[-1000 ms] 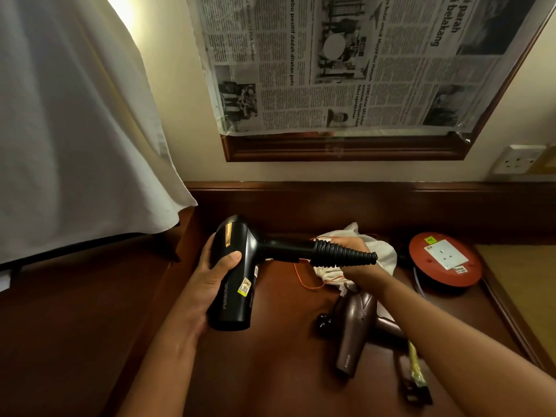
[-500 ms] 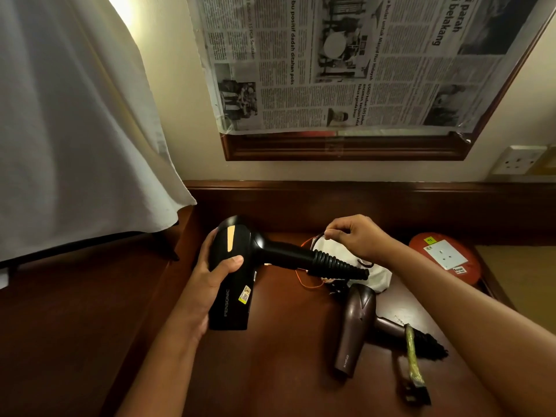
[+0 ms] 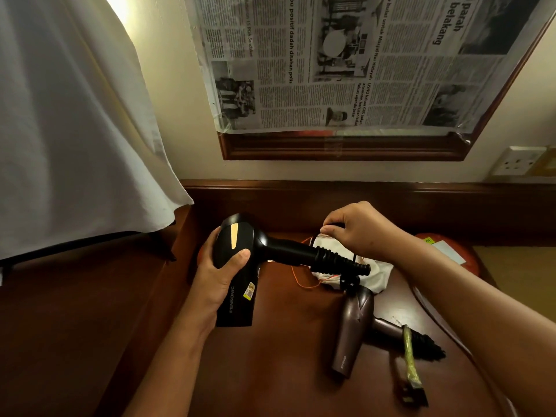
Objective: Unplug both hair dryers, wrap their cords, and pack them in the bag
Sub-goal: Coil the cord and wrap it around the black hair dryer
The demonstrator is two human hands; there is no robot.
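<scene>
My left hand [image 3: 219, 278] grips the barrel of a black hair dryer [image 3: 240, 266], held above the brown table with its handle pointing right toward the bag. My right hand [image 3: 358, 228] pinches the upper edge of a white drawstring bag [image 3: 380, 273] with an orange cord, lifting it above the handle's ribbed end. A brown hair dryer [image 3: 353, 329] lies on the table to the right, nozzle toward me, its cord bundled with a yellow-green tie [image 3: 409, 359] and its plug [image 3: 416, 395] beside it.
A red round extension reel [image 3: 469, 260] with a white socket sits behind my right forearm. A wall socket [image 3: 517, 161] is at the far right. A newspaper-covered frame [image 3: 346, 70] hangs above the table's raised back edge [image 3: 331, 200]. White cloth [image 3: 75, 115] hangs at the left.
My right hand left the black dryer's handle and rose to pinch the bag's rim. The black dryer's handle has dipped slightly toward the bag.
</scene>
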